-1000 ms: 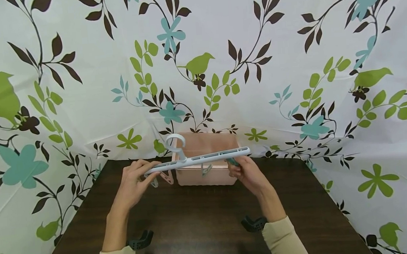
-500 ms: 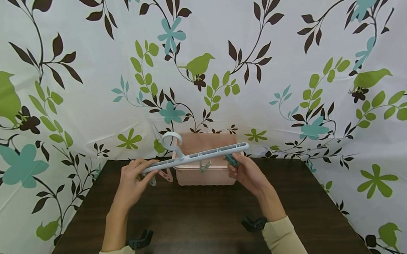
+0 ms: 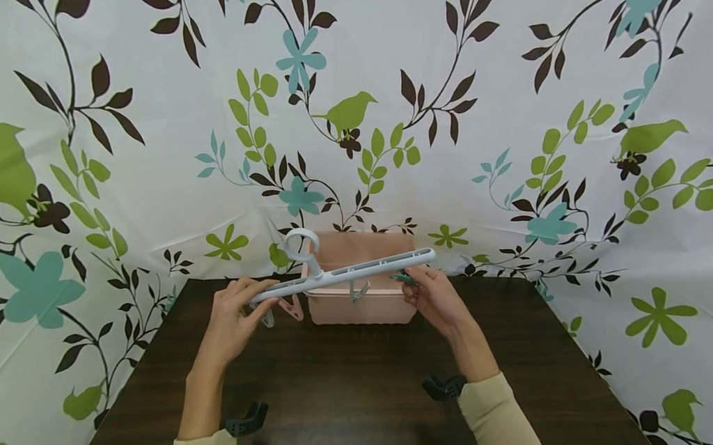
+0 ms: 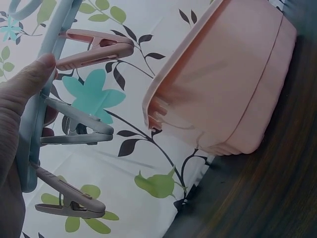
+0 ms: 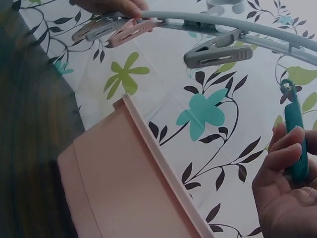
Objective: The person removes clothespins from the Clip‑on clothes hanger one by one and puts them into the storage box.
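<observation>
"Two hands in the head view. What does each grip hold?"

"The left hand (image 3: pixel 232 319) pinches the left end of a long, straight, pale-blue plastic hanger (image 3: pixel 360 273). The right hand (image 3: pixel 437 300) grips a slim teal plastic clip (image 3: pixel 402 276) just under the bar's right end. Beyond them, one box-shaped pink plastic basket (image 3: pixel 363 313) stands at the far side of the dark brown, wood-grained surface (image 3: pixel 343 377)."

"And what's changed?"

"Over the last second the bar's right end has risen slightly, and the teal clip has turned, showing a thinner outline. I judge this to be fine positioning."

"The left wrist view?"

"Three clips by that hand: one pink plastic clip (image 4: pixel 99 55), one grey-blue plastic clip (image 4: pixel 86 119), one mauve-grey plastic clip (image 4: pixel 74 192) nearest the bar's left end."

"And the right wrist?"

"A fourth, the grey-green plastic clip (image 5: pixel 218 57), hangs from the bar's middle part. The teal one, in the fingers, is apart from the bar. So five clips, one hanger."
</observation>
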### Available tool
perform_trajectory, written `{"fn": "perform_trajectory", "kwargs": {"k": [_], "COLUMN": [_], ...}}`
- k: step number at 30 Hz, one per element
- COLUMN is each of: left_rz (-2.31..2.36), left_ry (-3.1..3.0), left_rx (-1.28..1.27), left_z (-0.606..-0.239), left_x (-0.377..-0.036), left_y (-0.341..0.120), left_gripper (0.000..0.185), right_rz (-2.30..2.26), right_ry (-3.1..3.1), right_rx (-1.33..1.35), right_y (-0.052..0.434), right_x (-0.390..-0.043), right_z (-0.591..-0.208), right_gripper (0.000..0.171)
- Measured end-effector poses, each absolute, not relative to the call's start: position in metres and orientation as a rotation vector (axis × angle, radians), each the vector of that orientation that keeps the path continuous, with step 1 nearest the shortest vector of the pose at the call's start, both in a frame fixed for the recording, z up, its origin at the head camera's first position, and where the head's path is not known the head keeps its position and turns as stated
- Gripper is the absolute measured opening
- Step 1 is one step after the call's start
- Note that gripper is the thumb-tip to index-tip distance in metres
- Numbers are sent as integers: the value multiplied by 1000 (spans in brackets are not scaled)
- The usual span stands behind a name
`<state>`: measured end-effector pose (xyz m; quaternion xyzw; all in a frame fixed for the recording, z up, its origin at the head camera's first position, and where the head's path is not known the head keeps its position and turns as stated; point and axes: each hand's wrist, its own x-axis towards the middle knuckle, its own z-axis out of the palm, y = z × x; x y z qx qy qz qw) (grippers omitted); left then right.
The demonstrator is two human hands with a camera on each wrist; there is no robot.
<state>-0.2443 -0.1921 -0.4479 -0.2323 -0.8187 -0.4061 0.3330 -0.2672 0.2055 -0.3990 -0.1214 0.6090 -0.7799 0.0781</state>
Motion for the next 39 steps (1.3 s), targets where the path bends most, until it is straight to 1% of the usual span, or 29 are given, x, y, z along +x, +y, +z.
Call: {"fn": "perform_trajectory", "kwargs": {"k": [4, 9, 12, 17, 20, 23, 27, 39], "left_rz": [-1062, -1050, -1048, -1042, -1048, -1052, -1052, -1084], "left_ry": [-2145, -2135, -2136, -2150, -2156, -2161, -2166, -2191], "left_rx": [-595, -605, -609, -605, -603, -601, -602, -575], "left_z": [-447, -447, -448, -448, -448, -449, -450, -451], "left_x": [-244, -244, -245, -246, -246, -246, -246, -247], "left_y": [-192, -193, -194, -194, -194, -195, -196, -196], "left_gripper": [37, 38, 39, 41, 41, 41, 40, 37], "right_rz": [-2337, -2317, -2284, -2285, -2285, -2216, -2011, -1606], "right_ry": [1861, 1948, 2007, 2029, 2052, 2178, 2448, 2856], "right_rx": [-323, -271, -286, -360, -357, -337, -344, -585], "right_y": [203, 200, 197, 191, 187, 184, 180, 171], "right_x": [-271, -276, -279, -288, -294, -300, -309, -327], "right_z": [-400, -400, -399, -394, -392, -390, -390, -395], "right_gripper": [20, 33, 39, 46, 46, 43, 39, 28]}}
